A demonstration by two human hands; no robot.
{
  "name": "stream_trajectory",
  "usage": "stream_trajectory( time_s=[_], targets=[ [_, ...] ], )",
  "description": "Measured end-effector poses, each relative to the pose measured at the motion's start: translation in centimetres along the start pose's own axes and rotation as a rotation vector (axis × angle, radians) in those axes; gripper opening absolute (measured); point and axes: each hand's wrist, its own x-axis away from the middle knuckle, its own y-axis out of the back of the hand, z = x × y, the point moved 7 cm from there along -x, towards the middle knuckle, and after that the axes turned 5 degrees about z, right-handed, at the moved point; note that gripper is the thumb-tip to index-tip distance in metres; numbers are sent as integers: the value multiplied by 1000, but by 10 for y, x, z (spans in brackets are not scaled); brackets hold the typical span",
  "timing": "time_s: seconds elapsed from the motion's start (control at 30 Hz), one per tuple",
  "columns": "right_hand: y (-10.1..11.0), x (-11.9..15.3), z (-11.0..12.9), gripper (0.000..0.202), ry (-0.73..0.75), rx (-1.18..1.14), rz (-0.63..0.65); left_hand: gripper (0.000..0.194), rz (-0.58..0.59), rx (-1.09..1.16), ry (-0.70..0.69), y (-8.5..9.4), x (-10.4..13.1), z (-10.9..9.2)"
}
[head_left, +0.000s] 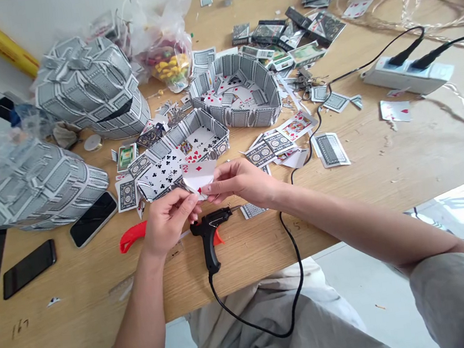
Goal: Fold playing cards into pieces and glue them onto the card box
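Between my two hands is a playing card (199,173), a two of diamonds, its lower part bent. My left hand (172,214) pinches its lower left corner. My right hand (235,183) grips the right side, thumb on the card's face. Just below lies a black glue gun (210,235) with an orange trigger, its nozzle pointing right beside a face-down card (253,210). A red-handled tool (133,235) is left of my left hand, partly hidden. Right behind the held card stands a low tray built of playing cards (160,174).
Finished-looking card boxes (83,85) stand at the left near two phones (93,219). Behind is a rounded card tray (246,117). A white power strip (409,73) sits at the right, the glue gun's black cable (290,234) looping over the table edge. Loose cards (331,150) lie scattered.
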Motion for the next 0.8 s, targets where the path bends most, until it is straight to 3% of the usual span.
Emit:
stream_trajectory(
  time_s=[0.23,0.8],
  targets=[
    [-5,4,9,38,67,81,-18,26,-12,-39,-16,2,1,0],
    [-5,2,5,39,171,154,-20,28,-16,-77,-51,1,0,1]
  ],
)
